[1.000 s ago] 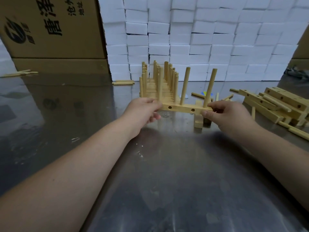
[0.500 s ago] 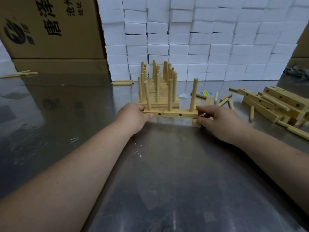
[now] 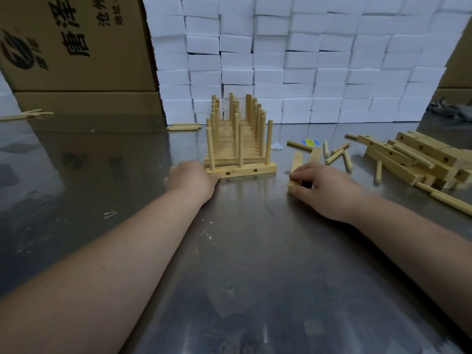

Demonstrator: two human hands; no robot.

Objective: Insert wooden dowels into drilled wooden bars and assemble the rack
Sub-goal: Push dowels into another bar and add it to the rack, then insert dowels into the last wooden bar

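3 dowels point(image 3: 240, 145) stand in front bar point(image 3: 265, 170) on table point(image 3: 255, 264); L hand point(image 3: 191, 180) touches its end, grip can't tell, R hand point(image 3: 328, 191) pinches short block point(image 3: 296, 160), so a nudge may topple bar.

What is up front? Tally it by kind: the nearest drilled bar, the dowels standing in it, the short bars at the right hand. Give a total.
Nearest drilled bar: 1
Dowels standing in it: 3
Short bars at the right hand: 2
Total: 6
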